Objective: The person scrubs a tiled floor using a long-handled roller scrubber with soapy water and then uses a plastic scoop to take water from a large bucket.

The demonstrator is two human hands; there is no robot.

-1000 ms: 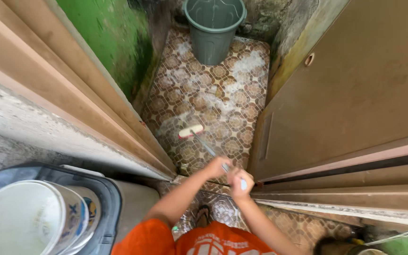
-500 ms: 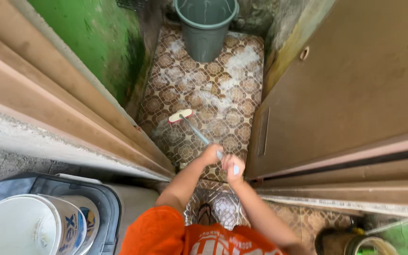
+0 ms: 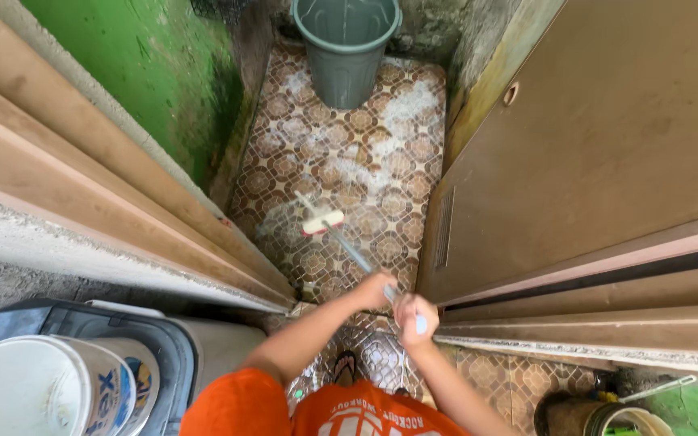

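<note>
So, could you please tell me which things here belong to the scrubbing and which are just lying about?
In use: long-handled brush, held by left hand and right hand; soapy tiled floor.
Lying about: grey bucket, white pail, brown door.

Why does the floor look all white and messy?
White soapy foam lies smeared in patches over the brown patterned floor tiles, from the grey bucket to the long-handled brush. Dark grime stains the green wall.

Narrow washroom of a modest home. Patterned brown floor tiles [image 3: 341,161] wet with soapy foam, stained green wall [image 3: 147,73], grey plastic bucket [image 3: 347,44], brown door [image 3: 599,137] swung open
</note>
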